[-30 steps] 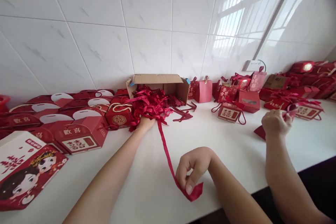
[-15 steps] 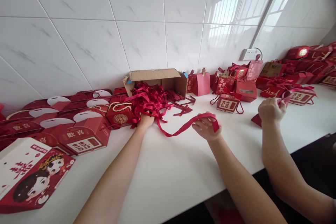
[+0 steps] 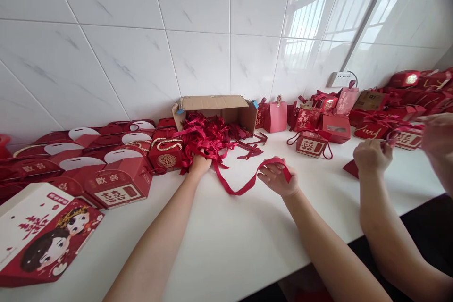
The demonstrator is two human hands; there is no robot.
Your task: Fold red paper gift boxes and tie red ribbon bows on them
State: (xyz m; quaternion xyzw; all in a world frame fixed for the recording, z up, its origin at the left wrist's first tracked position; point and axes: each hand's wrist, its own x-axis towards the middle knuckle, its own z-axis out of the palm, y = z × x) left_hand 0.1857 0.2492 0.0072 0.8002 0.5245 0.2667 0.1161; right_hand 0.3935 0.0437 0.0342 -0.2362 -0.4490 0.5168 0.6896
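Right fingers (image 3: 266, 176) under ribbon (image 3: 244, 190); left hand (image 3: 200, 166) at pile (image 3: 203, 133)

Bare hands and bare forearms mark the worker seen near an open cardboard box (image 3: 214, 102). The left hand (image 3: 200, 165), just in front of the box, shows a rounded back and a narrow wrist, its fingers partly hidden; the left forearm (image 3: 159, 236) is smooth and tapered, broadest at the end farthest from the box. The right hand (image 3: 281, 179), to the right and in front of the box, shows slim fingers with rounded tips. Its wrist, too, is narrow, leading into a bare right forearm (image 3: 322, 240) that thickens away from the box. Well in front of the box, a dark, dull-red patch (image 3: 306, 292) is too dim to identify as clothing.
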